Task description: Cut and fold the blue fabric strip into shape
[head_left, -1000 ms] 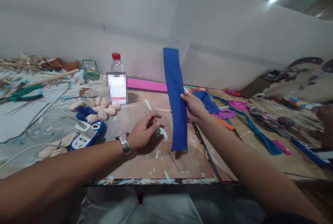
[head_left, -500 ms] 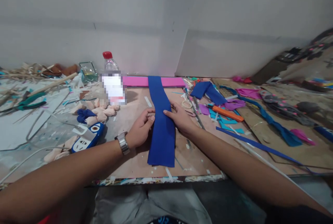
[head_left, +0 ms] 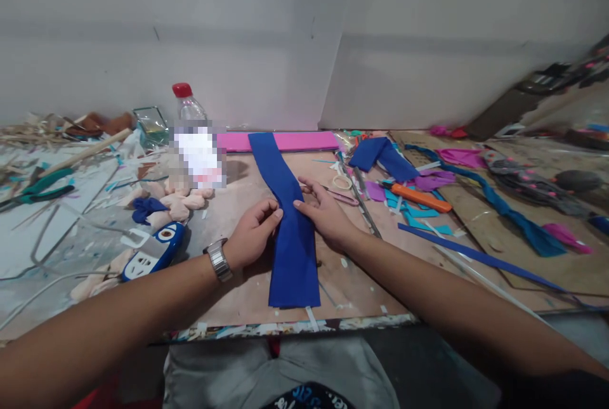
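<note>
Head view: from where I'm standing, the person's left hand [head_left: 254,234] is closing thumb and curled fingers on the left edge of a blue strip [head_left: 294,263], about halfway along it. Opposite, the right hand [head_left: 328,214] is laying its thumb over the strip's right edge while its fingers are stretching out alongside; whether they're pinching underneath, I cannot tell. The strip is running lengthwise away from the person above the counter [head_left: 238,304], its far end crossing a pink strip [head_left: 307,141] near the wall [head_left: 238,66]. Right of the hands, an orange-handled cutter [head_left: 416,198] is lying among scraps; on the left, a red-capped bottle [head_left: 189,108] is standing behind a blue-and-white power strip [head_left: 155,253].
</note>
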A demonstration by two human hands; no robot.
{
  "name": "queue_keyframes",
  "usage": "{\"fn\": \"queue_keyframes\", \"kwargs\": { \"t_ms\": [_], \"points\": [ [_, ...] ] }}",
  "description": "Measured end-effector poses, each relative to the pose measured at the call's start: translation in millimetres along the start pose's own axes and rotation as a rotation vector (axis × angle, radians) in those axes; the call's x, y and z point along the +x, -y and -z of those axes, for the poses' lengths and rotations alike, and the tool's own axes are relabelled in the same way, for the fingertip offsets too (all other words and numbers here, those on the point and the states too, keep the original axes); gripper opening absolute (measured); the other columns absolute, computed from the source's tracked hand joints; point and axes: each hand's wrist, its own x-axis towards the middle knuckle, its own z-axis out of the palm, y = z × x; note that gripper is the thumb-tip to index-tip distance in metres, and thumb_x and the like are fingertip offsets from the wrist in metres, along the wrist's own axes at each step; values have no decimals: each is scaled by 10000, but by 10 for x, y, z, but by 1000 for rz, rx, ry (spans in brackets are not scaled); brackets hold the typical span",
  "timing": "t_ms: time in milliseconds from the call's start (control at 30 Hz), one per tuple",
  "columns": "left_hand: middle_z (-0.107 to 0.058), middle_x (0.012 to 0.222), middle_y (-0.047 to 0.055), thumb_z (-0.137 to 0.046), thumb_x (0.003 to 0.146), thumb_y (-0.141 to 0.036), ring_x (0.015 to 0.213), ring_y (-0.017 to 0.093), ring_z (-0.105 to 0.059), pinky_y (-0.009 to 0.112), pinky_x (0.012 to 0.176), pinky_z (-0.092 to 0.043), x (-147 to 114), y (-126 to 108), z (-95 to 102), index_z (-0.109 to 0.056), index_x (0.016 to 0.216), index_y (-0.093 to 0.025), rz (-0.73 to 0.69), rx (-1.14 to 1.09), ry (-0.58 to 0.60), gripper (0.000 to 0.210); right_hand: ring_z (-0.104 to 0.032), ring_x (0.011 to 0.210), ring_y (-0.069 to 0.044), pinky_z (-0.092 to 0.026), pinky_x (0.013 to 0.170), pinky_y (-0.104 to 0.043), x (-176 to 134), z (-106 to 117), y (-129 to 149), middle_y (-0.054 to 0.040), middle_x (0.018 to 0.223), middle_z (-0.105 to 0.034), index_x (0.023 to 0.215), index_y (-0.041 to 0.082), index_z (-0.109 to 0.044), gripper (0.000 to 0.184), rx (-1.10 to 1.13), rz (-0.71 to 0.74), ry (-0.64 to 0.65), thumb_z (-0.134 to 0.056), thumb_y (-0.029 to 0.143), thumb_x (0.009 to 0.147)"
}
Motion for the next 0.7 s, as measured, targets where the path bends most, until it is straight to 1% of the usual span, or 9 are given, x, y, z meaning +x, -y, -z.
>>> {"fn": "queue_keyframes", "kwargs": {
  "t_ms": [133, 267, 367, 467, 533, 600, 633, 700],
  "points": [
    [-529, 747, -35, -683, 900, -616, 667, 117, -457, 255, 656, -405, 9, 19, 1, -548, 855, -190, 18, -93, -20, 450, -697, 964, -161, -606, 811, -295, 35, 14, 6, -22, 1224, -691, 1242, 285, -635, 496, 43, 33, -30, -780, 225, 771],
    [-509, 709, -46, -678, 914, -576, 625, 106, -470, 243, 625, -408, 14, 61, -8, -521, 850, -198, 68, -189, -8, 414, -685, 1031, -173, -583, 859, -294, 34, 5, 74, -4, 1183, -712, 1230, 295, -630, 511, 153, 51, -63, -794, 231, 750],
    [-534, 714, -45, -664, 935, -516, 598, 95, -490, 230, 591, -408, 16, 51, -26, -543, 907, -196, 62, -151, -4, 344, -694, 960, -176, -579, 828, -302, 9, -4, 152, 11, 1126, -740, 1241, 305, -623, 478, 222, 39, -85, -778, 334, 789],
    [-568, 738, -59, -704, 908, -407, 577, 92, -527, 223, 566, -425, 26, 8, -51, -503, 985, -219, 22, -116, -71, 285, -697, 928, -180, -568, 805, -300, 2, 7, 205, 13, 1087, -750, 1230, 300, -636, 427, 230, 58, -101, -720, 411, 826],
    [-570, 739, -74, -727, 880, -349, 561, 91, -542, 220, 557, -438, 34, -20, -64, -453, 989, -236, 0, -114, -126, 315, -698, 973, -182, -559, 826, -290, 15, 25, 215, 10, 1104, -751, 1205, 291, -650, 407, 227, 76, -107, -706, 385, 813],
    [-568, 730, -79, -727, 874, -326, 545, 89, -543, 215, 545, -439, 38, -36, -71, -433, 983, -241, 1, -106, -142, 325, -694, 992, -183, -551, 828, -280, 32, 45, 217, 6, 1089, -752, 1148, 276, -664, 373, 214, 76, -114, -708, 338, 784],
    [-571, 727, -78, -726, 876, -324, 542, 89, -542, 214, 539, -438, 39, -38, -72, -434, 983, -240, 6, -101, -138, 322, -691, 969, -178, -547, 809, -272, 36, 52, 218, 7, 1068, -750, 1106, 269, -671, 349, 200, 76, -117, -715, 312, 763],
    [-579, 727, -73, -728, 881, -327, 542, 89, -537, 215, 540, -443, 38, -30, -69, -450, 990, -237, 15, -104, -132, 311, -666, 850, -153, -528, 725, -249, 30, 55, 221, 16, 1007, -738, 1015, 254, -678, 298, 163, 76, -112, -733, 272, 724]
  ]
}}
